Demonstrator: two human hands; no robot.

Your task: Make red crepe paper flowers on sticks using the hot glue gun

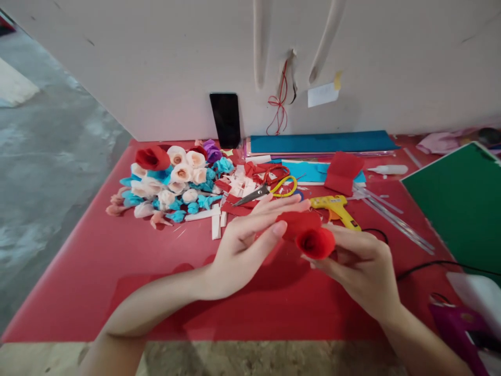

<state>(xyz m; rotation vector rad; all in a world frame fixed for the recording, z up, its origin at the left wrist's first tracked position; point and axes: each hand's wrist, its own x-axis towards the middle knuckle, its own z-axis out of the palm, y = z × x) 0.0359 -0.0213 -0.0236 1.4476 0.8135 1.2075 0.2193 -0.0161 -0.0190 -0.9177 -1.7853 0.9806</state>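
Over the red table, my right hand (356, 261) pinches a rolled red crepe paper flower (315, 244), its round spiral opening facing me. A flat red paper petal (293, 223) runs from the roll toward my left hand (250, 240). The left thumb presses on that petal, with the other fingers stretched out behind it. Just beyond my hands lie scissors (270, 188) with red and yellow handles and a yellow glue gun (336, 208). Part of the flower's base is hidden by the right fingers.
Finished paper flowers (176, 180) are heaped at the left back. A black phone (226, 120) leans on the wall. Blue paper (321, 142), a folded red paper piece (344, 172), glue sticks (395, 219) and a green board (462, 203) lie at back and right.
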